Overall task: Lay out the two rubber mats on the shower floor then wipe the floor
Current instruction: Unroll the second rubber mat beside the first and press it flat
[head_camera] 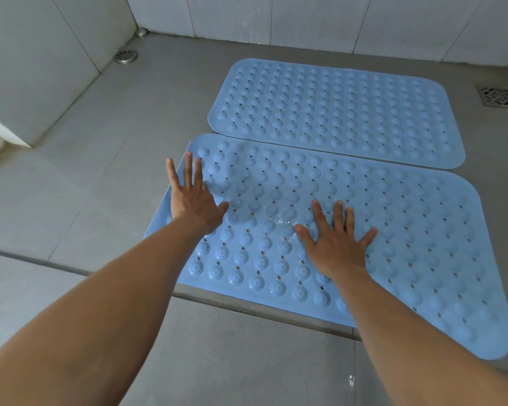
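Blue rubber, studded and perforated: two mats down on grey shower floor (100,186), long sides together, touching or barely overlapped, cannot tell which. Far mat (335,112) flat, between round drain (126,56) and square drain (496,96), covering neither. Near mat (408,230) with front edge run over threshold strip (247,306), likely not seated yet. Right hand (335,244) palm down mid-mat, fingers splayed straight, probably pressing it flat. Left hand (192,197) at left short edge, fingers spread, pinching nothing; pressed or just above, unclear. Both forearms stretched forward.
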